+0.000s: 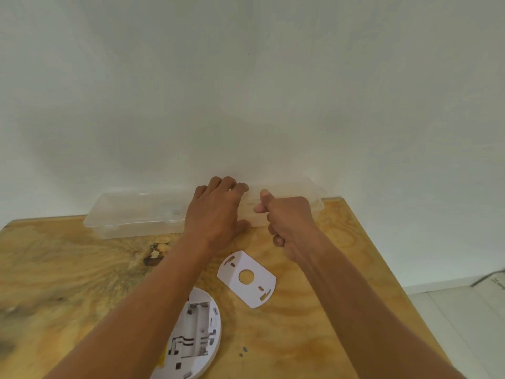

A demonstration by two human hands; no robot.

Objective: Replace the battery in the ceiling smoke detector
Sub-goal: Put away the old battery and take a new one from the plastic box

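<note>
The detector [191,340], back up with its battery bay bare, lies on the table [82,269], partly hidden by the left forearm. Left hand [216,212] grips the clear box [136,212]; right hand [287,217] is clenched, thumb on it. The plate [247,279] lies between the arms.

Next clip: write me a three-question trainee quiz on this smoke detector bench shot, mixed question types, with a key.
1. True or false: the smoke detector lies back side up with its battery bay empty.
2. Which hand rests on the clear plastic case? A) left hand B) right hand C) neither
3. Fill in: the white mounting plate lies on the wooden table between the detector and the ____.

Key: 1 true. 2 A; the left hand's fingers curl over the case's top. The right hand hovers beside it with curled fingers; whether it holds anything cannot be told. 3 case.
</note>
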